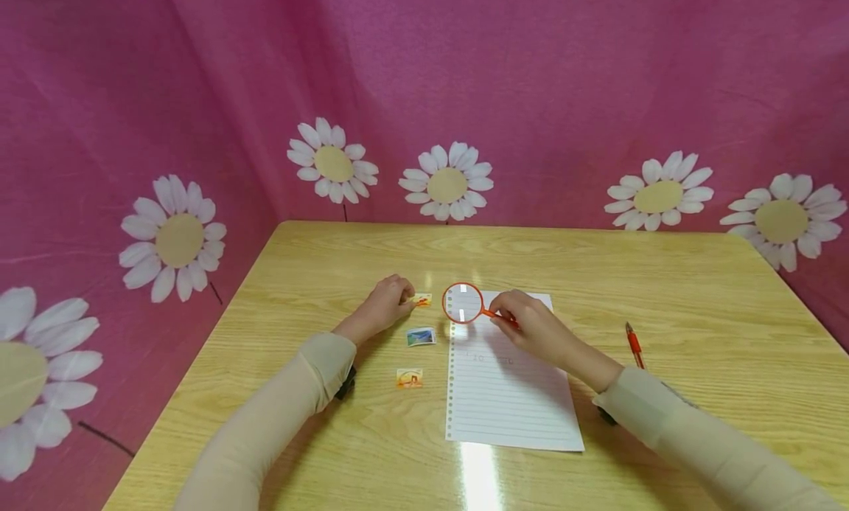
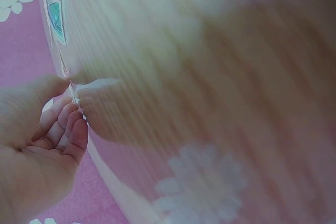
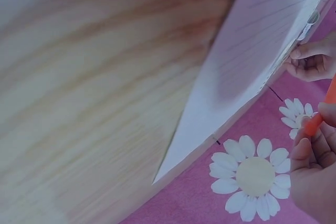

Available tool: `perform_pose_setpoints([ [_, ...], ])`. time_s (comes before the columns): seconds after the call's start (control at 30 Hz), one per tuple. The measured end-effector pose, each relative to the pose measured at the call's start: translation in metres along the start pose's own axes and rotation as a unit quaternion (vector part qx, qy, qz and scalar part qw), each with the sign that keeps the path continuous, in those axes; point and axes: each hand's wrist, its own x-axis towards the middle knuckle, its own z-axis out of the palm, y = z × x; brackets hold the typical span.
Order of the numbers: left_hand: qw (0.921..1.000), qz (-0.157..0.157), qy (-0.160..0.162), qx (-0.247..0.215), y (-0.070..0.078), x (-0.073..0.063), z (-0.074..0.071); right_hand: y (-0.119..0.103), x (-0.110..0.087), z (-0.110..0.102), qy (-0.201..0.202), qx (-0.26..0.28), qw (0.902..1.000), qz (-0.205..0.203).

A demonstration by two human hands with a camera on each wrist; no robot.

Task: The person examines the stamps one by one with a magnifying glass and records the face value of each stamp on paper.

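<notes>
My right hand (image 1: 530, 327) grips the handle of a red-rimmed magnifying glass (image 1: 462, 303), its lens held over the upper left part of a lined sheet of paper (image 1: 511, 415). The orange handle (image 3: 313, 125) shows between thumb and fingers in the right wrist view. My left hand (image 1: 387, 302) pinches the left edge of a small yellow-and-red stamp (image 1: 422, 300) between thumb and fingertips, at the table's surface. Nearer to me lie a blue-green stamp (image 1: 421, 337), slightly curled, and a yellow-orange stamp (image 1: 409, 378).
A red pen (image 1: 634, 345) lies right of the paper, partly behind my right forearm. Faint writing (image 1: 489, 359) marks the sheet. The wooden table (image 1: 371, 459) meets a pink curtain (image 1: 530, 76) with daisies at its back and left.
</notes>
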Motion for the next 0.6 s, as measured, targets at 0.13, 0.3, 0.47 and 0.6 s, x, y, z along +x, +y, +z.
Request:
perform_pose_setpoints([
  [0.13, 1.0, -0.001, 0.0, -0.002, -0.001, -0.001, 0.0, -0.003, 0.006, 0.004, -0.003, 0.006, 1.0, 0.0],
  [0.3, 1.0, -0.006, -0.006, -0.004, 0.001, -0.002, -0.001, -0.006, 0.011, 0.008, -0.006, 0.005, 1.0, 0.0],
  [0.47, 1.0, -0.002, -0.002, 0.0, 0.001, -0.002, -0.002, -0.009, 0.016, 0.01, -0.007, 0.004, 1.0, -0.004],
  [0.6, 1.0, 0.001, 0.002, -0.002, 0.0, -0.002, -0.002, -0.011, 0.019, 0.011, -0.013, 0.004, 0.9999, -0.001],
])
